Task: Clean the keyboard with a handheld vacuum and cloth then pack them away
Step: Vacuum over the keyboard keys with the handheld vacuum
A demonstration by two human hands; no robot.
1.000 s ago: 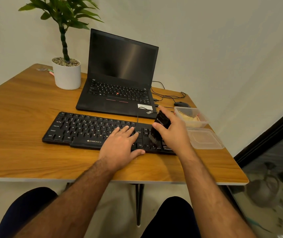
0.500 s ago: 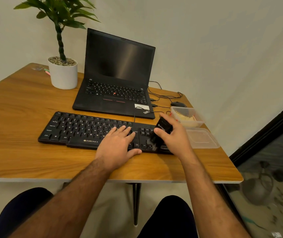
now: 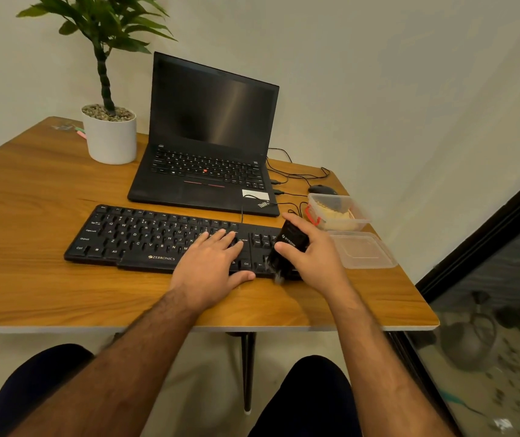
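Observation:
A black keyboard lies across the wooden table in front of me. My left hand rests flat on its right-centre keys, fingers spread, holding nothing. My right hand grips a small black handheld vacuum, its bristled nozzle pressed down at the keyboard's right front edge. A yellowish cloth lies inside a clear plastic box just beyond my right hand.
An open black laptop stands behind the keyboard, a white potted plant to its left. A mouse and cables sit at the back right. The box's clear lid lies near the table's right edge.
My right hand has drawn the vacuum toward me, from the numeric keys down to the keyboard's front edge. The left hand stays flat on the keys.

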